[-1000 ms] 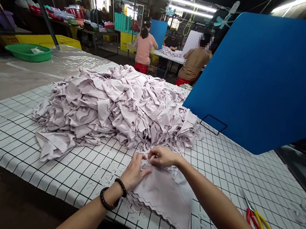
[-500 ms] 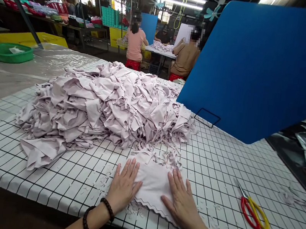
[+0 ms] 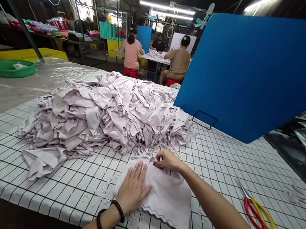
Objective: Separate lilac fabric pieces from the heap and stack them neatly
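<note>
A pale lilac garment (image 3: 171,194) with a wavy lower hem lies spread on the checked tablecloth (image 3: 70,194) in front of me. My left hand (image 3: 133,187) rests flat on its left part, fingers stretched out. At the garment's upper edge, my right hand (image 3: 167,160) has its fingers bent and pinched together at the cloth near the straps; the fingertips are partly hidden. Just beyond both hands rises a large heap of the same lilac garments (image 3: 112,112). Scissors (image 3: 257,208) with one red and one yellow handle lie to the right.
A big blue board (image 3: 252,76) stands at the right behind a black wire stand (image 3: 204,119). Small cloth scraps (image 3: 100,191) are scattered around the garment. A green basin (image 3: 11,68) sits at far left. Several people work at a table in the background.
My right hand has left the garment's right side and moved up and left to its top edge, fingers now bent. The left hand stays flat on the cloth. The view has tilted up slightly.
</note>
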`<state>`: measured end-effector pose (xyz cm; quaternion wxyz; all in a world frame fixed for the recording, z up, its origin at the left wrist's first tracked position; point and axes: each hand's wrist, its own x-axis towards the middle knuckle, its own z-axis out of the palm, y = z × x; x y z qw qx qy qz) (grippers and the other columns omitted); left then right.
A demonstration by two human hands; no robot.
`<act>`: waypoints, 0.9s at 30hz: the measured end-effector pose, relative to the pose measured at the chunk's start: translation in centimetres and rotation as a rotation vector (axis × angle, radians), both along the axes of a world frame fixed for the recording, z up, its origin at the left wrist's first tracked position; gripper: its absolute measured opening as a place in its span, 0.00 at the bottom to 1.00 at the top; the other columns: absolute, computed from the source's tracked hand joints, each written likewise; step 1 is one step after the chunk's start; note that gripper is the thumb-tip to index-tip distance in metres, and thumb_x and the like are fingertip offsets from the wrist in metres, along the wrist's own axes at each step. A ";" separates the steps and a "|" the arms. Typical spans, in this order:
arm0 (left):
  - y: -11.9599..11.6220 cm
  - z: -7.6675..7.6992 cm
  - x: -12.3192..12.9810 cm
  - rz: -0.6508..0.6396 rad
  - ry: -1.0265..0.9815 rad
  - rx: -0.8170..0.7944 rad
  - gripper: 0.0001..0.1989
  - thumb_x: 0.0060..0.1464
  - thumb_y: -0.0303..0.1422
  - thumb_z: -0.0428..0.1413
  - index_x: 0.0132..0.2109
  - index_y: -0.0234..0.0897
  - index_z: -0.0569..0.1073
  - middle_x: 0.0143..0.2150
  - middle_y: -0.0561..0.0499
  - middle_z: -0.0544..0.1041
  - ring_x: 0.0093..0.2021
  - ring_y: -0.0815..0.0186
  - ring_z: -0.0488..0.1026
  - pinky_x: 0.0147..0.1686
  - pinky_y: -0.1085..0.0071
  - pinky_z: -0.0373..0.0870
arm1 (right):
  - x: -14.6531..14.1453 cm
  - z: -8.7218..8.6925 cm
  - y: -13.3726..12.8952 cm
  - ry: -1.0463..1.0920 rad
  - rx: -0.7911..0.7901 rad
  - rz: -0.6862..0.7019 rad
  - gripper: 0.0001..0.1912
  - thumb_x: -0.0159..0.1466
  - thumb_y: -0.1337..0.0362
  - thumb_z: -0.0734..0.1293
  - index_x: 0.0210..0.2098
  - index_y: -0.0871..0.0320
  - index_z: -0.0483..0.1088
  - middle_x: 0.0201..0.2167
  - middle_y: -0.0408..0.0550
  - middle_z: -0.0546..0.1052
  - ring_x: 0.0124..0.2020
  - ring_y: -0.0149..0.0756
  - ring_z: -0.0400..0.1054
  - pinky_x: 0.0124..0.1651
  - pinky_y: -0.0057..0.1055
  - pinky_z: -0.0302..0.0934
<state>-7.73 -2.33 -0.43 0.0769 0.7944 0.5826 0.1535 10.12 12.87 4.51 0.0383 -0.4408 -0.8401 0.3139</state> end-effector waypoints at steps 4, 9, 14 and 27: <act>0.0 0.1 0.0 -0.003 -0.009 -0.010 0.36 0.60 0.48 0.39 0.68 0.36 0.36 0.69 0.41 0.40 0.68 0.53 0.39 0.62 0.50 0.46 | -1.2 0.7 0.9 0.225 0.058 -0.176 0.07 0.57 0.63 0.65 0.32 0.60 0.73 0.29 0.45 0.76 0.29 0.31 0.67 0.32 0.24 0.57; 0.0 -0.3 -0.1 -0.006 -0.016 -0.021 0.37 0.60 0.49 0.38 0.67 0.36 0.35 0.69 0.41 0.39 0.68 0.53 0.38 0.62 0.50 0.45 | -3.0 0.4 0.9 0.125 0.454 -0.266 0.10 0.62 0.60 0.61 0.34 0.58 0.72 0.28 0.45 0.76 0.29 0.31 0.67 0.31 0.24 0.52; 0.0 -0.5 -0.1 -0.008 -0.030 -0.016 0.37 0.60 0.49 0.39 0.67 0.37 0.35 0.69 0.42 0.39 0.68 0.52 0.38 0.62 0.49 0.45 | -3.5 -0.3 1.6 -0.081 0.521 -0.370 0.16 0.64 0.53 0.58 0.41 0.57 0.70 0.32 0.49 0.77 0.34 0.35 0.70 0.31 0.25 0.51; -0.1 -0.2 -0.8 -0.029 -0.155 -0.096 0.36 0.60 0.48 0.41 0.67 0.38 0.35 0.69 0.44 0.38 0.68 0.53 0.37 0.63 0.50 0.44 | -4.8 3.9 7.7 0.223 0.282 -0.465 0.11 0.57 0.59 0.65 0.34 0.60 0.71 0.37 0.52 0.74 0.39 0.39 0.67 0.37 0.31 0.59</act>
